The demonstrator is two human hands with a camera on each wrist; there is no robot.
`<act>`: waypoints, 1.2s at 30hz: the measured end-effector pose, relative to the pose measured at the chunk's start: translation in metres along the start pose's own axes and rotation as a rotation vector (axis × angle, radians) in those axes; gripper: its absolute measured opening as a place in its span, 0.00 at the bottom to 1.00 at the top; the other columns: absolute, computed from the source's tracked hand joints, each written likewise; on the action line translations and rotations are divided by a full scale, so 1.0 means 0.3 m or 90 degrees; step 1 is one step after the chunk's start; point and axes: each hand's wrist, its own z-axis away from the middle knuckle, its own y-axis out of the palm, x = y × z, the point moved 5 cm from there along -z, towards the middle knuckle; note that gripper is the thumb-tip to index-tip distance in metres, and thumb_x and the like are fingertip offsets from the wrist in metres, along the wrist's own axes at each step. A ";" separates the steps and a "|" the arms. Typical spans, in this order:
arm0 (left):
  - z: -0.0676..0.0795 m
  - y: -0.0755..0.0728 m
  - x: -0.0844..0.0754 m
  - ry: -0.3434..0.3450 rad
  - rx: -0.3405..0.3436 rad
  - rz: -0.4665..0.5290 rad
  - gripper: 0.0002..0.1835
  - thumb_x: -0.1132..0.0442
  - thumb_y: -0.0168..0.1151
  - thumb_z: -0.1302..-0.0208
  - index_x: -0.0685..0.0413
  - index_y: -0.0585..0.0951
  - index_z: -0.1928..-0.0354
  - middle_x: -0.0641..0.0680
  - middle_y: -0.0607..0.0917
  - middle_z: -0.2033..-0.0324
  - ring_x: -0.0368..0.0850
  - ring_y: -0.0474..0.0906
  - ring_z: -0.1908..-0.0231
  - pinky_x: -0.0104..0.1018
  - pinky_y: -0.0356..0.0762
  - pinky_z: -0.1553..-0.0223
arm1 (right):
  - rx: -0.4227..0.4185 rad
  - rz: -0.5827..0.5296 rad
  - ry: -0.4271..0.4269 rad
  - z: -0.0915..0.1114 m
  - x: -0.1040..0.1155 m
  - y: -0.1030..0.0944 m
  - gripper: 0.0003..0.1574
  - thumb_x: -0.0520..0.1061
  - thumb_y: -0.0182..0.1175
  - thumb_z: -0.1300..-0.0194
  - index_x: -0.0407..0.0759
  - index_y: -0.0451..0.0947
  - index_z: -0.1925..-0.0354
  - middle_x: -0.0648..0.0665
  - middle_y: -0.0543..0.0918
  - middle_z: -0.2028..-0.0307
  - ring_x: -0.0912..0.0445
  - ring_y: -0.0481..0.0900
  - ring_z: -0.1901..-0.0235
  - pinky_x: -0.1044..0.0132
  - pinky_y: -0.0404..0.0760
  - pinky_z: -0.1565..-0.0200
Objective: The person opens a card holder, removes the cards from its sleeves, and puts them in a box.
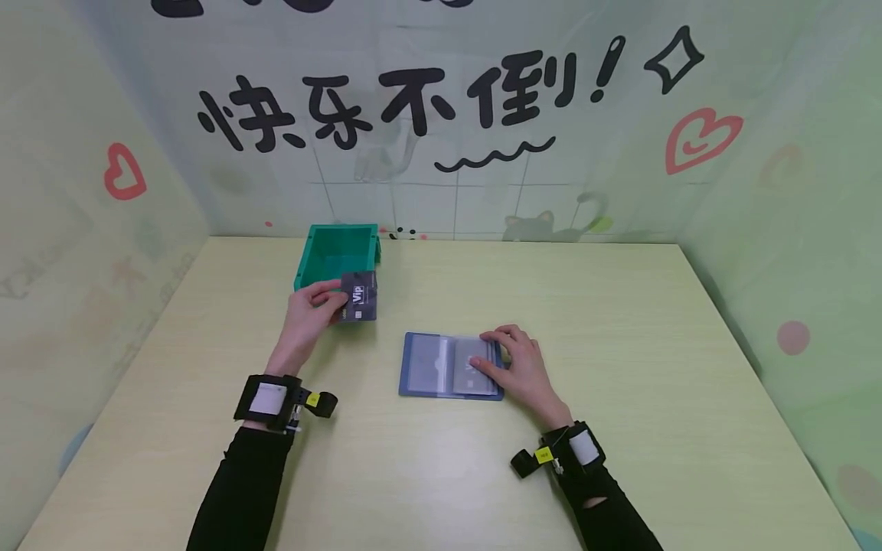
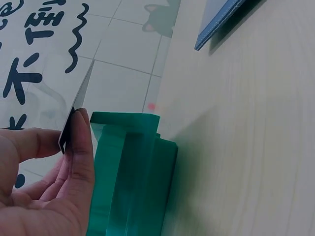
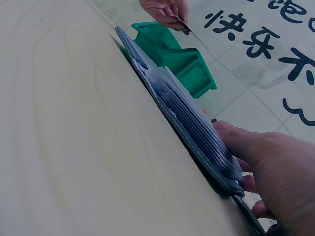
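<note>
Between thumb and fingers my left hand (image 1: pixel 311 314) pinches a dark card (image 1: pixel 360 296) printed "Vip", held up at the near right corner of the green bin (image 1: pixel 338 252). The left wrist view shows this card (image 2: pixel 78 105) almost edge-on. A blue card holder (image 1: pixel 426 366) lies open on the table, its clear sleeve pages fanned at the right side. My right hand (image 1: pixel 522 366) grips that right side, thumb on the pages and fingers round the edge. In the right wrist view the stack of sleeves (image 3: pixel 194 123) stands tilted beside the thumb.
The pale wooden table (image 1: pixel 661 367) runs back to a printed cloth wall (image 1: pixel 441 161) with dark lettering. Cloth walls also stand along the left and right sides. Each wrist wears a black strap with a small camera, the left one (image 1: pixel 321 403) close above the table.
</note>
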 end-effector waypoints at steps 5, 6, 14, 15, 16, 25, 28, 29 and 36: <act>-0.017 -0.019 -0.011 -0.002 -0.022 0.000 0.23 0.63 0.56 0.31 0.66 0.71 0.38 0.60 0.77 0.53 0.37 0.76 0.65 0.20 0.78 0.70 | 0.000 0.003 0.001 -0.002 -0.002 0.000 0.28 0.57 0.68 0.46 0.43 0.81 0.52 0.41 0.76 0.54 0.47 0.72 0.53 0.48 0.66 0.54; -0.020 -0.022 -0.014 -0.003 -0.024 -0.001 0.23 0.62 0.56 0.31 0.65 0.71 0.37 0.60 0.77 0.53 0.37 0.76 0.64 0.20 0.78 0.69 | 0.000 0.002 0.001 -0.002 -0.002 -0.001 0.28 0.57 0.68 0.46 0.43 0.81 0.52 0.41 0.76 0.54 0.47 0.72 0.53 0.48 0.66 0.54; -0.051 -0.039 -0.027 -0.007 -0.025 0.028 0.24 0.68 0.53 0.30 0.66 0.67 0.34 0.57 0.75 0.55 0.40 0.77 0.60 0.23 0.80 0.63 | 0.000 -0.007 -0.002 -0.004 0.004 -0.006 0.28 0.57 0.69 0.46 0.42 0.81 0.52 0.41 0.77 0.54 0.47 0.72 0.53 0.48 0.66 0.54; -0.055 -0.040 -0.027 -0.008 -0.029 0.027 0.24 0.68 0.53 0.30 0.66 0.67 0.34 0.57 0.75 0.55 0.41 0.76 0.59 0.23 0.80 0.63 | 0.000 -0.008 -0.001 -0.005 0.005 -0.005 0.28 0.57 0.69 0.46 0.42 0.81 0.51 0.41 0.77 0.54 0.47 0.72 0.54 0.49 0.66 0.54; -0.058 -0.041 -0.028 -0.007 -0.034 0.020 0.24 0.68 0.53 0.30 0.65 0.67 0.34 0.57 0.76 0.55 0.41 0.76 0.59 0.23 0.80 0.63 | 0.000 -0.008 -0.001 -0.004 0.005 -0.006 0.28 0.57 0.69 0.46 0.42 0.81 0.51 0.41 0.77 0.54 0.47 0.73 0.54 0.49 0.66 0.54; -0.093 -0.043 -0.014 0.018 -0.118 -0.128 0.23 0.68 0.54 0.32 0.62 0.70 0.35 0.65 0.79 0.51 0.53 0.78 0.56 0.28 0.79 0.62 | 0.002 -0.008 0.001 -0.003 0.005 -0.006 0.28 0.56 0.69 0.46 0.42 0.81 0.52 0.42 0.76 0.54 0.48 0.73 0.54 0.49 0.67 0.54; -0.102 -0.030 -0.014 0.041 -0.135 -0.187 0.22 0.70 0.54 0.33 0.65 0.71 0.37 0.68 0.79 0.50 0.57 0.78 0.55 0.42 0.80 0.58 | 0.001 -0.011 0.001 -0.001 0.005 -0.007 0.28 0.56 0.69 0.46 0.42 0.81 0.52 0.42 0.76 0.54 0.48 0.73 0.54 0.49 0.66 0.55; -0.105 -0.024 -0.015 0.051 -0.139 -0.204 0.21 0.70 0.54 0.33 0.66 0.71 0.38 0.69 0.79 0.51 0.59 0.78 0.55 0.47 0.79 0.56 | 0.000 -0.012 0.000 0.000 0.005 -0.007 0.27 0.56 0.69 0.46 0.41 0.81 0.52 0.42 0.76 0.54 0.48 0.73 0.54 0.49 0.66 0.55; -0.118 0.015 -0.023 0.103 -0.140 -0.293 0.16 0.72 0.54 0.34 0.71 0.76 0.46 0.72 0.80 0.55 0.63 0.77 0.57 0.56 0.78 0.56 | 0.001 -0.013 0.002 0.002 0.002 -0.007 0.27 0.55 0.69 0.46 0.42 0.81 0.52 0.41 0.76 0.54 0.47 0.72 0.54 0.49 0.66 0.54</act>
